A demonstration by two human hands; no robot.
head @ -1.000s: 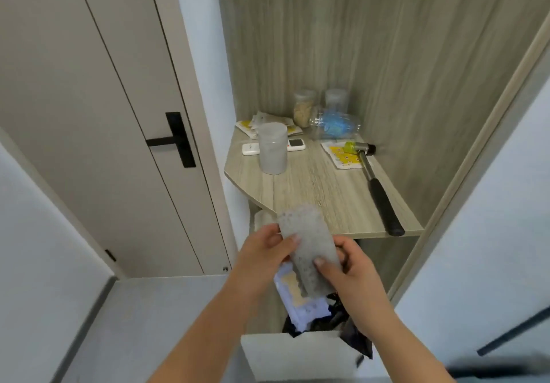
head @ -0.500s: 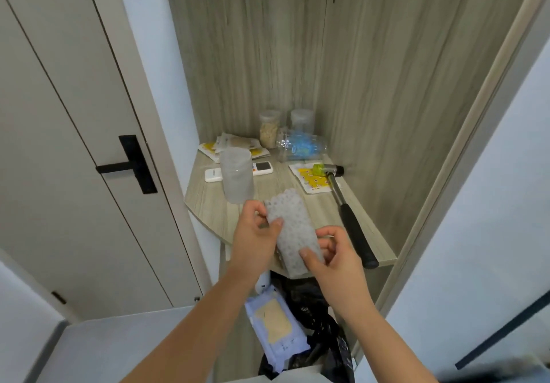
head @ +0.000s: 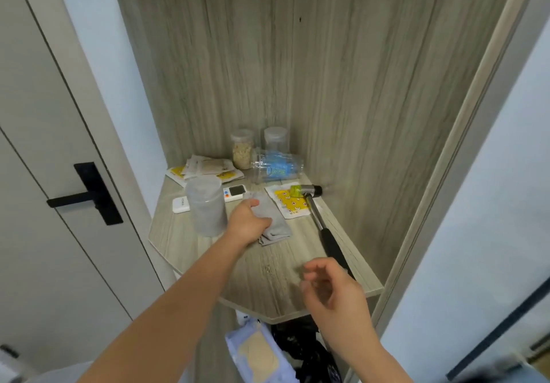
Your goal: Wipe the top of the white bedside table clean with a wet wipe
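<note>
The left hand (head: 248, 222) lies on a grey wipe (head: 275, 223), its fingers curled over the cloth and its thumb against the far edge, holding it down on the desk (head: 268, 278). The wipe is crumpled and lies flat on the pale wood-grain top, near the middle, and shows to the right of the hand. The right hand (head: 330, 290) hangs over the near right part of the desk, its fingers loosely bent and holding nothing; it is blurred, and I cannot tell if it touches the surface.

Just left of the left hand stands a frosted cup (head: 205, 204), upright. Behind the cup lies a white remote (head: 181, 204), which runs on to a small screen (head: 236, 190) on the cup's other side. To the right of the wipe lies a yellow packet (head: 290, 204), with the head of a hammer (head: 311, 190) touching its far corner; the hammer's black handle runs toward the near right edge, past the right hand.

Farther back, a clear cup (head: 276, 167) lies on its side with something blue in it. Behind it stand a jar of oats (head: 242, 149) and a second jar (head: 275, 138), against the wooden back wall. A heap of paper packets (head: 205, 168) lies at the back left.

Below the desk's near edge lie a pack of wipes (head: 259, 353) and a black bag (head: 309, 350). At the left is a door with a black handle (head: 86, 195).
</note>
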